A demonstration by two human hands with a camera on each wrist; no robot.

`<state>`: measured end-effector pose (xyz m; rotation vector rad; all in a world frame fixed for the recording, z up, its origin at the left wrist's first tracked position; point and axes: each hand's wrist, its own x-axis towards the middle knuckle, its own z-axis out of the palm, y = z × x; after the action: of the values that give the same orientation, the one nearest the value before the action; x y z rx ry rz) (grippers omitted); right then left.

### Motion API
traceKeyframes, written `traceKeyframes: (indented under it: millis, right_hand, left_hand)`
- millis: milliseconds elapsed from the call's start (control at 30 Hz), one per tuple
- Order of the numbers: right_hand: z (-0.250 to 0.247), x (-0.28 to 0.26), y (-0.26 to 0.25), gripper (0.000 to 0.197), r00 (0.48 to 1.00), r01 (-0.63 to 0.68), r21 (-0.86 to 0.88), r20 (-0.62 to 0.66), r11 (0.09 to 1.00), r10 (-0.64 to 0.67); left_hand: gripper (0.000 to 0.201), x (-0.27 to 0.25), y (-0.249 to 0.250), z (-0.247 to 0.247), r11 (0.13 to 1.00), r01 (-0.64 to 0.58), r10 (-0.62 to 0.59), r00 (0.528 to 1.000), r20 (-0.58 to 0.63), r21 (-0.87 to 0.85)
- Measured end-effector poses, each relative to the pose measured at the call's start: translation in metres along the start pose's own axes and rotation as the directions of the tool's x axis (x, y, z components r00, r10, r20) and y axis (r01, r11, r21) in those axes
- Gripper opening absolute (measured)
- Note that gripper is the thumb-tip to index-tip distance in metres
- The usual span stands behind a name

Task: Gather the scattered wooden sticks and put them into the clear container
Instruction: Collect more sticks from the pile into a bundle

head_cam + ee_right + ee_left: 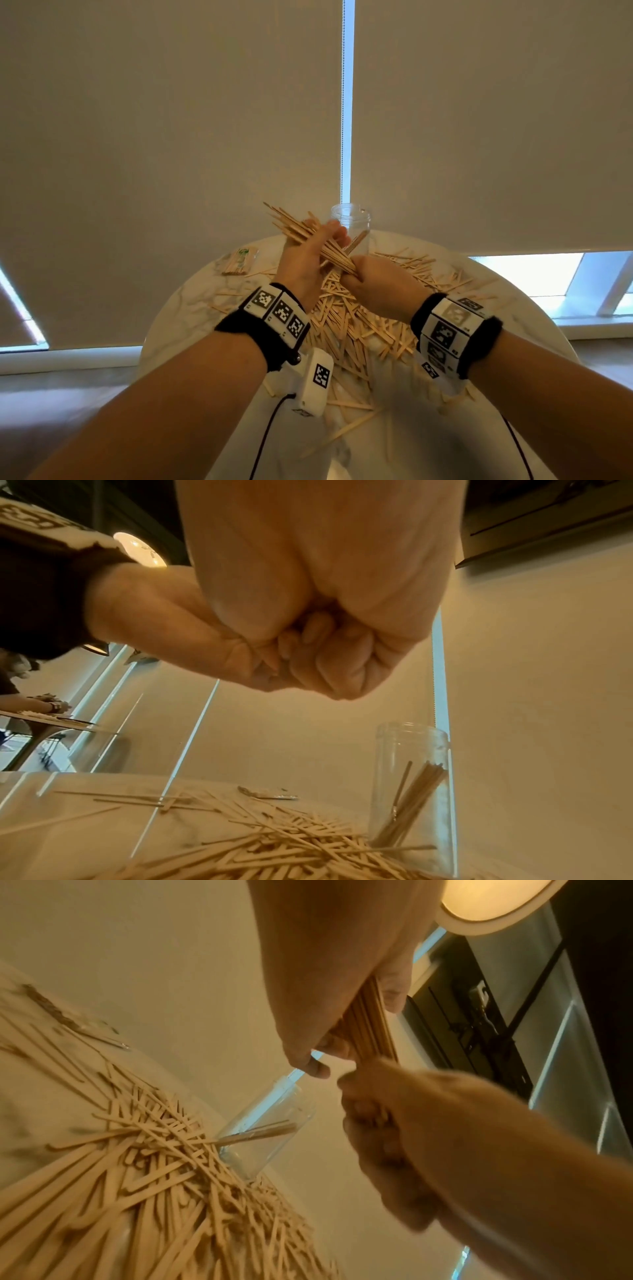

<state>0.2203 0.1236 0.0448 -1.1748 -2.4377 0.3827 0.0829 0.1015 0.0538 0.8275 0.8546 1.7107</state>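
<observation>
Both hands hold one bundle of wooden sticks (308,236) in the air above the table, slanting up to the left. My left hand (329,236) grips its middle, and my right hand (356,274) is clenched round its lower end. In the left wrist view the left hand's fingers (394,996) wrap the bundle (369,1026). The right hand (308,653) appears as a tight fist. Just behind the hands stands the clear container (352,222), upright, with a few sticks (411,804) leaning inside. A large pile of scattered sticks (349,325) covers the table under the hands.
The round white marble table (185,308) has its far edge close to the roller blinds. A wrapped packet of sticks (239,262) lies at the back left. Cables hang from both wrist cameras. Another person's arm (34,704) rests on a separate table far left.
</observation>
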Motion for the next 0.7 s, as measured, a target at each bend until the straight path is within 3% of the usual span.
traceKeyframes:
  millis: [67,133,300,400,533,633,700]
  right_hand:
    - [-0.003,-0.004,0.004,0.024,1.0,-0.004,-0.022,0.016,1.0,0.004]
    - [-0.004,-0.007,0.005,0.022,1.0,-0.014,-0.052,0.023,0.999,0.015]
    - [-0.001,-0.002,0.007,0.023,0.998,-0.059,-0.061,0.018,0.996,0.061]
    - [0.002,0.001,0.009,0.024,0.995,-0.094,-0.024,0.043,0.995,0.095]
    - [-0.001,-0.003,0.012,0.03,0.991,-0.125,-0.065,0.033,0.99,0.128]
    - [-0.008,-0.007,0.019,0.032,0.987,-0.148,-0.187,0.039,0.971,0.158]
    - [-0.01,-0.008,0.022,0.036,0.982,-0.178,-0.223,0.03,0.959,0.189]
  left_hand:
    - [0.056,0.01,0.013,-0.004,0.995,-0.045,0.041,0.998,-0.05,-0.084]
    - [0.048,0.016,0.022,-0.006,0.99,-0.078,0.068,0.993,-0.096,-0.113]
    - [0.022,0.018,0.012,-0.001,0.983,-0.165,0.176,0.975,-0.135,0.086]
    - [0.031,0.015,0.001,-0.001,0.975,-0.183,0.2,0.971,-0.134,0.13]
    - [0.058,0.008,0.01,0.004,0.983,-0.173,0.182,0.972,-0.15,0.066]
    - [0.047,0.015,0.028,-0.001,0.984,-0.152,0.171,0.95,-0.26,0.094]
    - [0.043,0.02,0.031,-0.006,0.979,-0.078,0.127,0.955,-0.267,0.187]
